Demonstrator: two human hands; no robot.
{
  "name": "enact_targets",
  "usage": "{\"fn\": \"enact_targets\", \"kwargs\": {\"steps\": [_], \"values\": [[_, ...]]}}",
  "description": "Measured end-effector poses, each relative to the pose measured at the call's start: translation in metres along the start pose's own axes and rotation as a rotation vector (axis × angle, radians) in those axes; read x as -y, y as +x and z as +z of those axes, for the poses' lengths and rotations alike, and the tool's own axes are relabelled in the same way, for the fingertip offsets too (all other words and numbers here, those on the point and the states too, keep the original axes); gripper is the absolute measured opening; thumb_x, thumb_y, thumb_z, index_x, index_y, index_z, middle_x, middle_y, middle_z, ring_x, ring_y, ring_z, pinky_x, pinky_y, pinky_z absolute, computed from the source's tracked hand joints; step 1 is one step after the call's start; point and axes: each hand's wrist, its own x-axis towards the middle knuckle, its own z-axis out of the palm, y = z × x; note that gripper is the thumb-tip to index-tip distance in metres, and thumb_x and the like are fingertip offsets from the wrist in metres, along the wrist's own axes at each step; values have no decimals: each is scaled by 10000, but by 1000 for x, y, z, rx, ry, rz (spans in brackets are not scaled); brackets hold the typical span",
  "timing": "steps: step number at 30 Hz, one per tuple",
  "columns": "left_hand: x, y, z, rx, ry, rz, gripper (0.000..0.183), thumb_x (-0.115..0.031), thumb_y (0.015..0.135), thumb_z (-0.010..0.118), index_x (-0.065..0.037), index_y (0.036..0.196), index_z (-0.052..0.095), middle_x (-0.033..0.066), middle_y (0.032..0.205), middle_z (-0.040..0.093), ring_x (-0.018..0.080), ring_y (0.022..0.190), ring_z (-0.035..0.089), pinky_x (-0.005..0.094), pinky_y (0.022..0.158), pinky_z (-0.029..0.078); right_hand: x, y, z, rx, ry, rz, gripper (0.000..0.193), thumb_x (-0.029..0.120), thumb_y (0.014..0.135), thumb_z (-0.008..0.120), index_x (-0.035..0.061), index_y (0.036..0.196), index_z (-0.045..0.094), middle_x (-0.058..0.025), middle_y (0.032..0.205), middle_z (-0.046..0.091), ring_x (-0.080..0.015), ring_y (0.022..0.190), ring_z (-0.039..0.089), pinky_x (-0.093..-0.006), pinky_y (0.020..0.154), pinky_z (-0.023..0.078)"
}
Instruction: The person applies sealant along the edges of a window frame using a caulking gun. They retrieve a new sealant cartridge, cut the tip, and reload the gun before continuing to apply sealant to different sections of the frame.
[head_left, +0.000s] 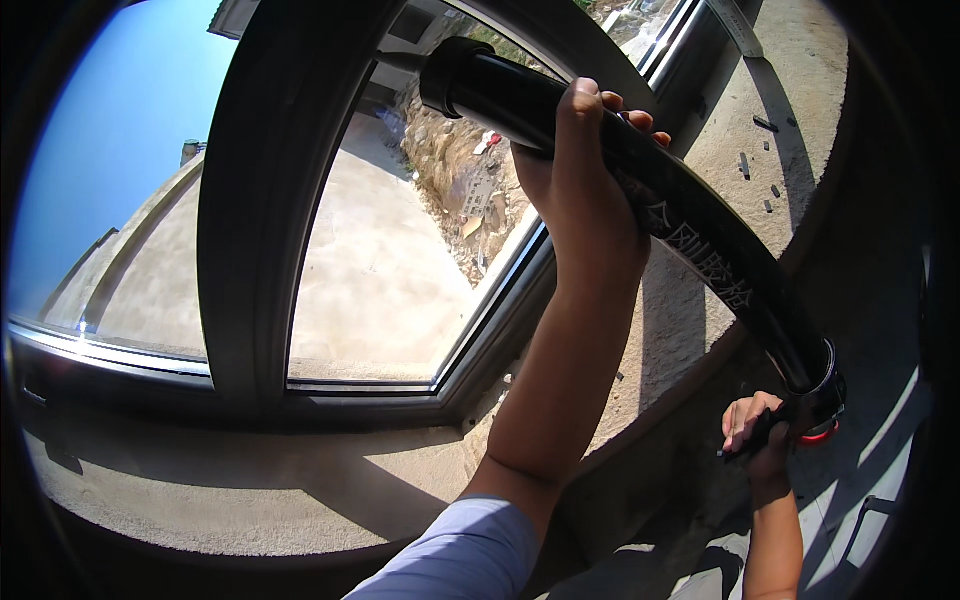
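Observation:
A long black caulking gun (pixel 770 300) slants across the view, from the upper middle down to the lower right. My left hand (pixel 580 180) is wrapped round its barrel near the front end, thumb lying along the top. At the rear, my right hand (pixel 755 435) grips the handle, its fingers curled round the trigger. A red part (pixel 820 435) shows beside that handle. From the wide black front cap (pixel 455 78) a dark nozzle (pixel 398 62) points at the dark window frame (pixel 255 200). Whether its tip touches the frame I cannot tell.
Glass panes (pixel 370 270) in the frame show a pale wall, rubble and sky outside. Below runs a rough concrete sill (pixel 240 500). Small dark scraps (pixel 745 165) and a pale flat strip (pixel 737 28) lie on the ledge at the upper right.

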Motion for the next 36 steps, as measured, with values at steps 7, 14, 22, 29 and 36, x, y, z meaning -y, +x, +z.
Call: {"fn": "enact_targets", "kwargs": {"steps": [7, 14, 22, 29, 36], "values": [[8, 14, 19, 35, 50, 26, 356, -331, 946, 665, -18, 1092, 578, 99, 962, 635, 226, 902, 672, 394, 795, 584, 8, 10, -5, -70, 26, 58, 681, 772, 839, 644, 124, 703, 483, 7, 537, 503, -117, 485, 527, -270, 579, 404], [14, 28, 28, 78, 29, 14, 326, -297, 940, 682, -24, 1085, 579, 98, 956, 630, 229, 870, 675, 395, 787, 588, 1, 15, -7, -69, 63, 43, 676, 770, 856, 622, 128, 698, 480, 5, 535, 503, -117, 476, 519, -278, 588, 412], [14, 31, 20, 94, 33, -29, 340, -322, 943, 712, -26, 1065, 598, 98, 957, 638, 224, 851, 682, 412, 782, 594, -21, 2, 36, -137, 178, -26, 664, 740, 910, 581, 113, 709, 493, -19, 555, 495, -150, 475, 504, -297, 577, 420], [-16, 17, 5, 205, -124, -193, 285, -357, 960, 690, -84, 1005, 622, 79, 927, 676, 235, 785, 711, 441, 715, 598, -6, -56, 134, -336, 215, -22, 1014, 894, 827, 485, 7, 1315, 537, -54, 672, 579, -182, 501, 540, -323, 627, 519], [-61, 9, 11, 232, -300, -372, 233, -282, 936, 708, -155, 1082, 578, 100, 911, 664, 266, 745, 702, 422, 677, 591, 29, -96, 220, -343, 526, -175, 1316, 1036, 700, 184, 73, 1584, 338, -21, 482, 401, -156, 339, 364, -306, 369, 391]]}}
